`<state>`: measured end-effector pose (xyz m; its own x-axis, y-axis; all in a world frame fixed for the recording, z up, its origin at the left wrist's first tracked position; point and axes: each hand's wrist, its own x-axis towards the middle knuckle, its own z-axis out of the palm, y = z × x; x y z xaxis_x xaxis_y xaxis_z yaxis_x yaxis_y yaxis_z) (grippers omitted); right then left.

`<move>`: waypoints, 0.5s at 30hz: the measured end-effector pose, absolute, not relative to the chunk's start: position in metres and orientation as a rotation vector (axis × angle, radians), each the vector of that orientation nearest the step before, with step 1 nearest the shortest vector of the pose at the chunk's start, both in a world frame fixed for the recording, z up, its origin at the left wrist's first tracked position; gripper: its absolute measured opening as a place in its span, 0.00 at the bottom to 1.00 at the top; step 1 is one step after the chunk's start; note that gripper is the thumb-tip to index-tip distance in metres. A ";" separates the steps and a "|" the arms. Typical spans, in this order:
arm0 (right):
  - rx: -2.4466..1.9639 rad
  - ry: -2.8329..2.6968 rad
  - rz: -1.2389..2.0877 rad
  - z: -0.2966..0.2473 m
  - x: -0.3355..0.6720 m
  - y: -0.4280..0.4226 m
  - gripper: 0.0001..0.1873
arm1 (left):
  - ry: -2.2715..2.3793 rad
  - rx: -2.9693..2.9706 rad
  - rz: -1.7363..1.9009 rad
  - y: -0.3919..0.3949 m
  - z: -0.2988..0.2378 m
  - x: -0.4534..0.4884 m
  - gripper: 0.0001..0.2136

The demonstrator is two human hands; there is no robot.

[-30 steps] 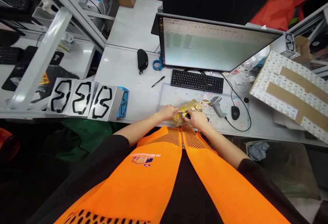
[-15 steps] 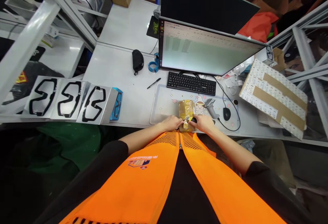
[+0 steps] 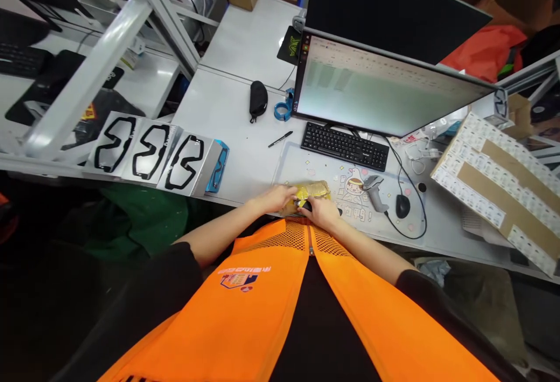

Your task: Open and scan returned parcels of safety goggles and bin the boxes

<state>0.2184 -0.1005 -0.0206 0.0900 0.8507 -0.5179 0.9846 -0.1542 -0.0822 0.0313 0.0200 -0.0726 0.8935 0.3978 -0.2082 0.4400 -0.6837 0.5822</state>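
A small parcel wrapped in yellow-brown tape (image 3: 311, 192) lies on the clear desk mat (image 3: 301, 163) at the near edge of the white desk. My left hand (image 3: 276, 198) rests on the parcel's left end with its fingers curled on it. My right hand (image 3: 321, 211) is closed around a small dark object (image 3: 307, 206) that touches the parcel's near side; I cannot make out what the object is.
Behind the parcel are a black keyboard (image 3: 344, 146), a lit monitor (image 3: 385, 90), a grey barcode scanner (image 3: 373, 189) and a black mouse (image 3: 402, 206). A pen (image 3: 280, 139), a black pouch (image 3: 258, 99), boxed goggles (image 3: 153, 153) lie left. A taped carton (image 3: 499, 181) sits right.
The parcel has been turned from pointing away from me to lying crosswise, closer to the desk edge. Both hands stayed on it. The camera view shifted.
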 end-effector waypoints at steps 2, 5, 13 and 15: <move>2.066 1.837 -0.674 -0.020 0.216 -0.108 0.33 | 0.615 2.345 -0.042 0.007 -0.078 0.025 0.14; 2.028 1.838 -0.696 -0.021 0.215 -0.117 0.32 | 0.639 2.294 0.007 -0.011 -0.084 0.022 0.15; 2.538 1.235 -0.315 0.014 0.384 -0.108 0.34 | 0.742 1.989 0.124 -0.009 -0.097 0.012 0.18; 2.654 1.177 -0.074 0.028 0.436 -0.105 0.36 | 0.824 1.904 0.174 0.010 -0.104 0.014 0.17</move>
